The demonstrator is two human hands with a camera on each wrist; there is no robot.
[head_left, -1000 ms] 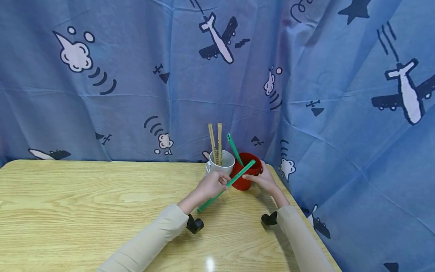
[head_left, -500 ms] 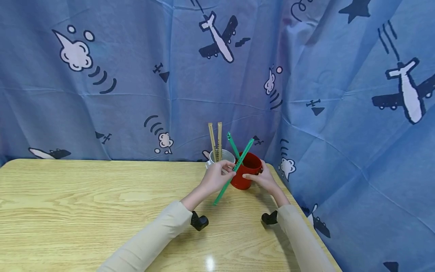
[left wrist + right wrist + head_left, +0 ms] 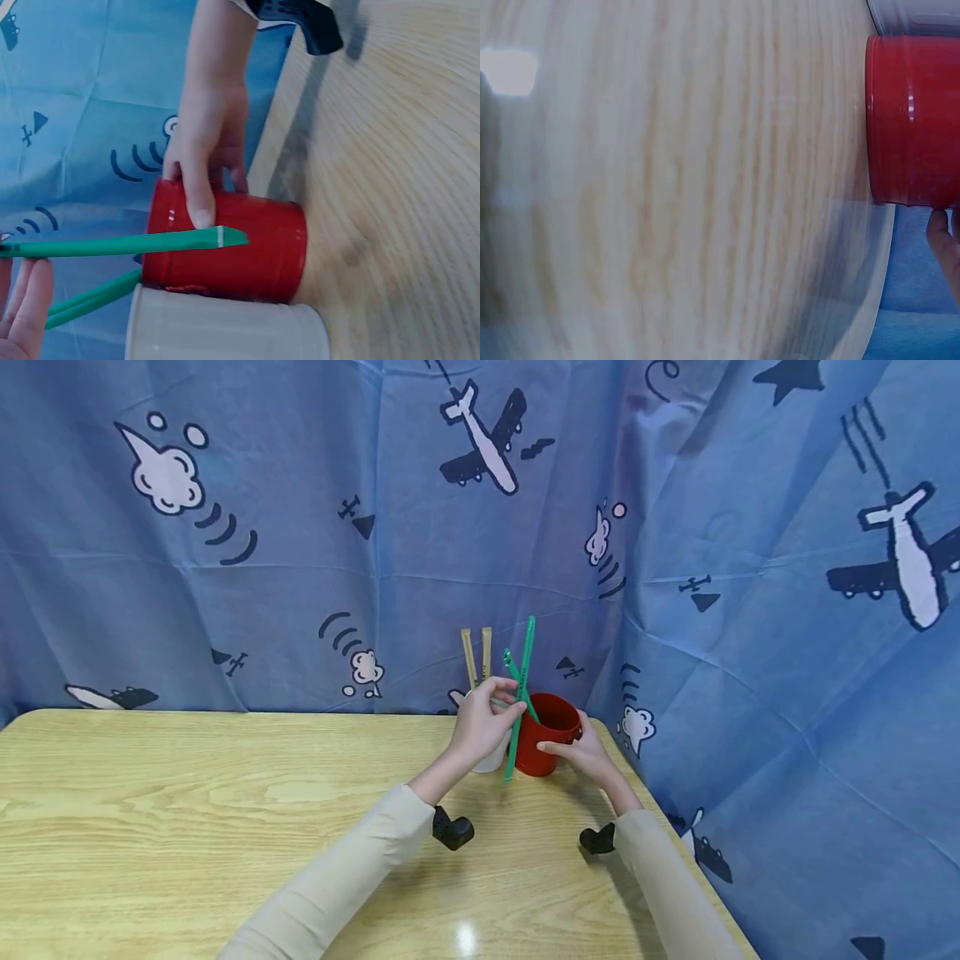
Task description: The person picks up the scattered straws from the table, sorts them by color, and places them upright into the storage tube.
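Observation:
My left hand [image 3: 482, 718] pinches a green wrapped straw [image 3: 527, 647], which stands nearly upright in front of the buckets. In the left wrist view the lower end of this straw [image 3: 150, 244] crosses in front of the red bucket [image 3: 255, 262], outside it. My right hand [image 3: 588, 753] grips the right side of the red bucket [image 3: 534, 752], thumb on its front. Another green straw [image 3: 511, 662] leans out of that bucket. Touching it on the left is a white bucket [image 3: 490, 761], partly hidden by my left hand, with two beige wrapped straws [image 3: 486, 652] sticking up.
The wooden table [image 3: 225, 810] stretches away to the left. A blue patterned curtain [image 3: 300, 527] hangs close behind the buckets and along the right edge. Black wrist cameras [image 3: 454, 832] sit under both wrists.
My left hand has moved up and to the right, turning the green straw from a slant to nearly upright. The right hand stays on the red bucket.

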